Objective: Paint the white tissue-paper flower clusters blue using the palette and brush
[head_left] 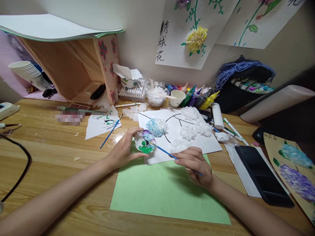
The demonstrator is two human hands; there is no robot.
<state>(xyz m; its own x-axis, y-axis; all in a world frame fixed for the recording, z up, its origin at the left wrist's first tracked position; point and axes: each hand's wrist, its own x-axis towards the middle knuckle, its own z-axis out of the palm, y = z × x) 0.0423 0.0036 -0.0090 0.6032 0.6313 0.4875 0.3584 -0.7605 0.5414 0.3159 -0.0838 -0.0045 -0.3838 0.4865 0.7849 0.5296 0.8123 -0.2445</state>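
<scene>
My left hand [128, 146] grips a small white paint palette [138, 139] by its rim, thumb below and fingers above. Green, purple and blue paint lies in its wells. Between the fingers of my right hand [194, 165] is a blue paintbrush [165, 151], its tip down in the palette. Just behind lies a white paper sheet [154, 159] with black branch lines. Several white paper flowers [189, 131] sit on it, and one flower [155, 127] is partly coloured light blue. A green sheet [169, 193] lies under my hands and partly under the white paper.
A second blue brush [112, 131] rests on a paint-smeared paper scrap [98, 126] at left. Paint bottles [197, 95], a paper cup [177, 98] and a bowl of paper bits [156, 97] line the back. At right lies a black phone-like slab [263, 177]. An open box [71, 68] stands back left.
</scene>
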